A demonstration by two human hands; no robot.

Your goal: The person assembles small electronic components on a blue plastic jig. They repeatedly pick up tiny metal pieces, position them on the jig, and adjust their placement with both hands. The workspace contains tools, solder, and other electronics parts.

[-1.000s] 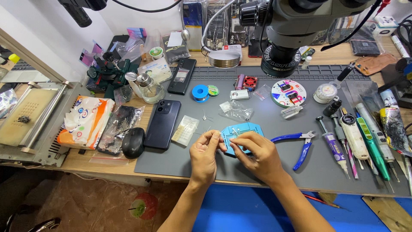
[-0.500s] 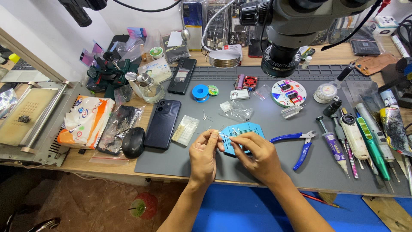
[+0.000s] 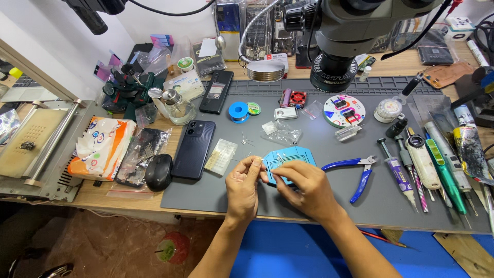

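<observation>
My left hand (image 3: 242, 186) and my right hand (image 3: 304, 189) meet over the near edge of a grey work mat (image 3: 329, 206). Their fingertips pinch together at the left edge of a small blue tray (image 3: 290, 157) that lies flat on the mat. Whatever is between the fingertips is too small to make out. My right hand covers the tray's near part. A dark phone (image 3: 194, 148) lies face down to the left of my left hand, with a small clear packet (image 3: 221, 156) beside it. Blue-handled pliers (image 3: 357, 171) lie just right of my right hand.
A microscope head (image 3: 355, 31) hangs over the mat's far side. Screwdrivers and tubes (image 3: 427, 164) line the right. A round parts dish (image 3: 345, 110), blue tape roll (image 3: 238, 111), second phone (image 3: 216, 91), black mouse (image 3: 158, 172), tissue pack (image 3: 100, 146) and a metal press (image 3: 31, 149) stand left.
The hands stay at the blue tray. The fingertips have shifted slightly and now pinch closer together at the tray's left edge. Nothing else has moved.
</observation>
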